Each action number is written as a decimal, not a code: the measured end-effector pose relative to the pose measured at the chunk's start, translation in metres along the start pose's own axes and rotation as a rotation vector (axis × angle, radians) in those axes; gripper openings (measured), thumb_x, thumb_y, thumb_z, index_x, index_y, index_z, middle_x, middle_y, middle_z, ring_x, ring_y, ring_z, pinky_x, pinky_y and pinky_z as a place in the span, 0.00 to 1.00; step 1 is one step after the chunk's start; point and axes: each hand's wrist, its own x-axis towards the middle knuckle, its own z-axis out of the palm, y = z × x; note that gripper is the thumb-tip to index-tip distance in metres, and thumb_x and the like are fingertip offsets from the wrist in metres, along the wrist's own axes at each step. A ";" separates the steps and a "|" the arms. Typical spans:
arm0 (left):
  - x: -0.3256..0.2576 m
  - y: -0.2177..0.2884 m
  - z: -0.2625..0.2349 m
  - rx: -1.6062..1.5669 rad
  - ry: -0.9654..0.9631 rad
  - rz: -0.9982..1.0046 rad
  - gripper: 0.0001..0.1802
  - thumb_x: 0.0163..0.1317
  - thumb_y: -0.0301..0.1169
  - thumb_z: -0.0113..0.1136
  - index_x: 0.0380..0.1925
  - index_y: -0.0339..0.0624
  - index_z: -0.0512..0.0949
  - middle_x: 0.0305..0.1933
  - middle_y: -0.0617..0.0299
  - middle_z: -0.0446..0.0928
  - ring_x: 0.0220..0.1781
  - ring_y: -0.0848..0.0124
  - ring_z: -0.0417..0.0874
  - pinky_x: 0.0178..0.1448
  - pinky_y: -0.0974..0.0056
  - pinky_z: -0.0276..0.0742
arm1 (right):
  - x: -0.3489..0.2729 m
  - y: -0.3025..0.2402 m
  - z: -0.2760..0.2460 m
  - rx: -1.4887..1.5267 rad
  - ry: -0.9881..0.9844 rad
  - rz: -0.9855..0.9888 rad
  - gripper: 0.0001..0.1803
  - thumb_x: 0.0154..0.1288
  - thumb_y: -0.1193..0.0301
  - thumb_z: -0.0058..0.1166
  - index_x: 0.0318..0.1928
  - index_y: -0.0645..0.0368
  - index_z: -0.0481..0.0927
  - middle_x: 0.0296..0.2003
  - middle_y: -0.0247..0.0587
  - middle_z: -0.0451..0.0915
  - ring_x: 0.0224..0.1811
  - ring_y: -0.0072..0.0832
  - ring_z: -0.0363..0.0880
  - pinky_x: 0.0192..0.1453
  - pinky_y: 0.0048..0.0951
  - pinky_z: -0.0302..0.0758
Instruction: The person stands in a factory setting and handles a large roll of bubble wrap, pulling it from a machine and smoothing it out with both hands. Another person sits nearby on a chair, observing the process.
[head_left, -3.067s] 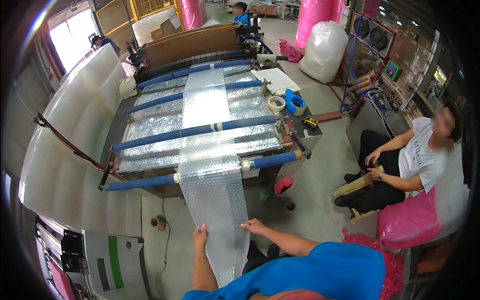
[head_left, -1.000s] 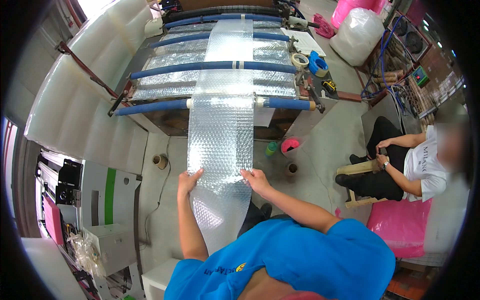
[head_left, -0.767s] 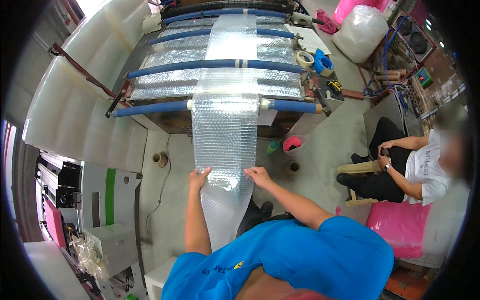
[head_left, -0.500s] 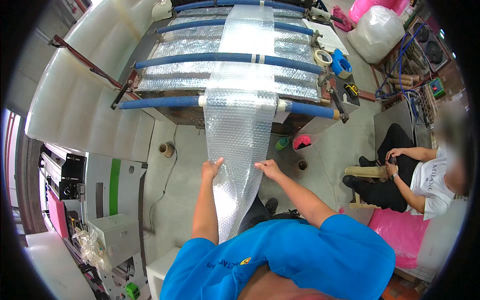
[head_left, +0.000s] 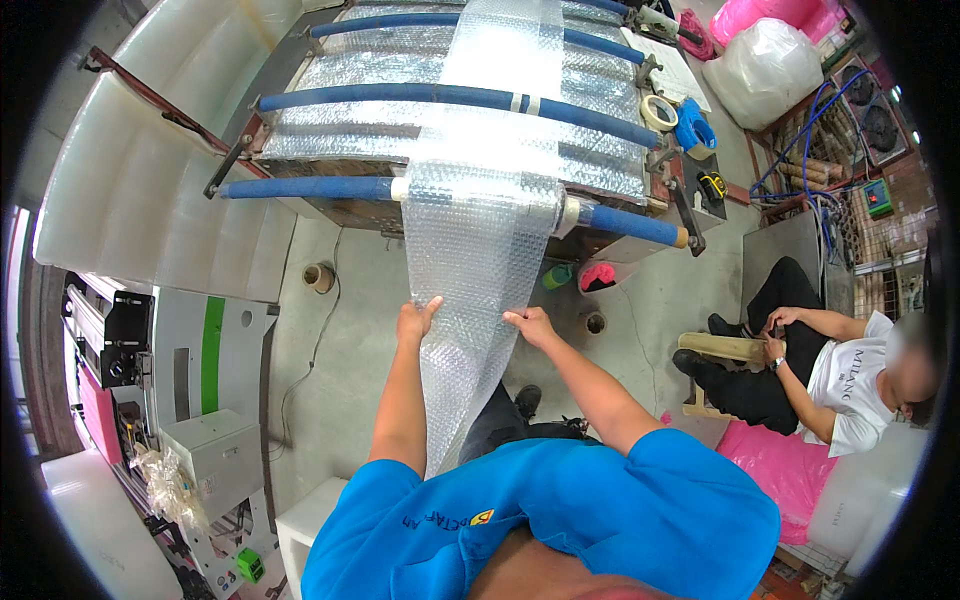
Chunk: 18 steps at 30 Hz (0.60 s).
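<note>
A long strip of clear bubble wrap (head_left: pixel 475 240) runs toward me over blue-wrapped rollers and slopes down to my body. My left hand (head_left: pixel 416 318) is closed on its left edge, thumb on top. On the opposite edge, my right hand (head_left: pixel 531 325) pinches the film between thumb and fingers. Both hands sit at about the same height, with the strip spread between them. The nearest blue roller (head_left: pixel 305 189) lies just beyond my hands, and the film drapes across its middle. The strip's lower end is hidden against my blue shirt.
Beyond the rollers is a silvery bubble-film-covered bed (head_left: pixel 340 150). Tape rolls (head_left: pixel 658 113) and a yellow-black tape measure (head_left: pixel 712 185) lie at its right. A seated person (head_left: pixel 800 370) is at the right, a white machine (head_left: pixel 190 350) at the left. A cardboard tube (head_left: pixel 318 278) stands on the floor.
My view has shifted slightly, with the rollers appearing a little higher and tilted. Both hands keep their hold on the bubble wrap's edges and appear slightly higher in the picture.
</note>
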 end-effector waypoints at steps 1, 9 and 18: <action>0.003 -0.001 0.000 -0.014 -0.015 0.004 0.39 0.37 0.58 0.58 0.39 0.33 0.71 0.41 0.46 0.72 0.46 0.56 0.73 0.47 0.59 0.67 | 0.001 0.001 0.000 -0.005 0.010 0.004 0.16 0.50 0.60 0.54 0.34 0.60 0.78 0.29 0.39 0.78 0.33 0.21 0.74 0.39 0.23 0.69; 0.000 -0.018 0.007 0.005 -0.016 0.051 0.38 0.39 0.58 0.57 0.40 0.34 0.71 0.41 0.46 0.72 0.46 0.56 0.73 0.48 0.58 0.67 | -0.011 0.000 0.004 -0.001 -0.010 -0.009 0.16 0.50 0.60 0.55 0.33 0.61 0.78 0.28 0.37 0.78 0.31 0.20 0.73 0.37 0.23 0.69; -0.005 0.034 -0.038 -0.039 0.038 0.194 0.36 0.41 0.56 0.56 0.40 0.33 0.71 0.42 0.46 0.72 0.46 0.56 0.73 0.48 0.59 0.67 | 0.011 -0.023 -0.013 -0.052 0.143 -0.055 0.17 0.50 0.59 0.53 0.32 0.62 0.79 0.25 0.36 0.77 0.29 0.19 0.72 0.35 0.22 0.67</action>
